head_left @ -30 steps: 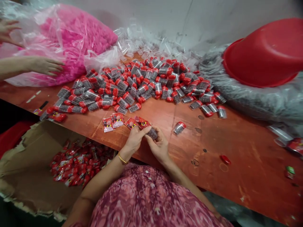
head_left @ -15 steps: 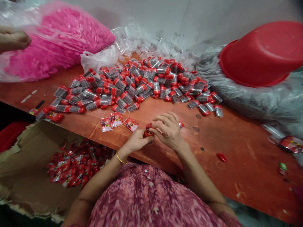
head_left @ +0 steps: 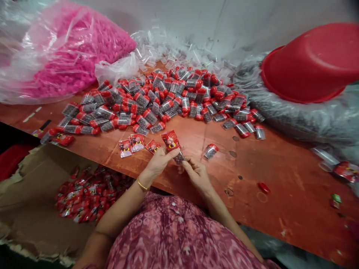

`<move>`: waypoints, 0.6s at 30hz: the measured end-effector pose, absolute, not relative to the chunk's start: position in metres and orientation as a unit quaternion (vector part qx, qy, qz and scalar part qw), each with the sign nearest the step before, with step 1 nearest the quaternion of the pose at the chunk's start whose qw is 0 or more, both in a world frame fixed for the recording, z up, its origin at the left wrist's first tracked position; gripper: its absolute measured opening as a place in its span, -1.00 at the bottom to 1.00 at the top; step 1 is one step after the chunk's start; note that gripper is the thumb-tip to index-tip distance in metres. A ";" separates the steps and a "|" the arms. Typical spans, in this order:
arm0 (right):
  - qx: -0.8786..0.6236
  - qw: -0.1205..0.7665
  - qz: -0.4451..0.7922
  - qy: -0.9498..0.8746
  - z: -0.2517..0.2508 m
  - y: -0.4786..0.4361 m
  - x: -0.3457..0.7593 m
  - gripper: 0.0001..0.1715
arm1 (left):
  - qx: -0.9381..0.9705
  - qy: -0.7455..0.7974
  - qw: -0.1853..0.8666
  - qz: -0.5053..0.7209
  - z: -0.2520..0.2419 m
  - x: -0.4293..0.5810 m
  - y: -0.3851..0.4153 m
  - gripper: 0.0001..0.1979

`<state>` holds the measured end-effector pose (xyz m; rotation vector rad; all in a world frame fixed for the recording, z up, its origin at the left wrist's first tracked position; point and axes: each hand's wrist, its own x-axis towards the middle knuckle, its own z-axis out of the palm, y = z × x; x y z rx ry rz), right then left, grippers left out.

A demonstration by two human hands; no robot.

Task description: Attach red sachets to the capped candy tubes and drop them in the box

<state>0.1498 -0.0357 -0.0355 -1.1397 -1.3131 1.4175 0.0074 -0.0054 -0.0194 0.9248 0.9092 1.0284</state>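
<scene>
Between my hands is a red printed packet, with a small clear container of dark contents at its lower end. My left hand, with a gold bangle at the wrist, is closed on the packet, its thumb lying across the front. The thumb and fingers of my right hand pinch the container's lower end; the exact hold is partly hidden. Flat red printed cards lie just left of the packet. One red-capped container lies apart, beyond my right hand.
A large heap of red-capped containers covers the table's middle. Behind it are clear empty tubes. A bag of pink pieces stands left, a red tub right. A cardboard box below holds red packets.
My right hand has come down from above the left and closed on the container. The red packet now stands up in view. Another person's hand has left the far left.
</scene>
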 end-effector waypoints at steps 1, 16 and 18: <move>-0.461 0.454 0.573 -0.503 -0.036 -0.036 0.146 -0.65 | 0.401 0.394 0.689 0.457 -0.020 0.011 -0.008 -0.60; -0.525 0.450 0.507 -0.515 -0.037 -0.020 0.118 -0.43 | 0.244 0.421 0.698 0.525 -0.019 0.020 -0.021 -0.54; -0.542 0.440 0.472 -0.538 -0.033 -0.018 0.123 -0.47 | 0.256 0.451 0.681 0.517 -0.018 0.006 -0.025 -0.53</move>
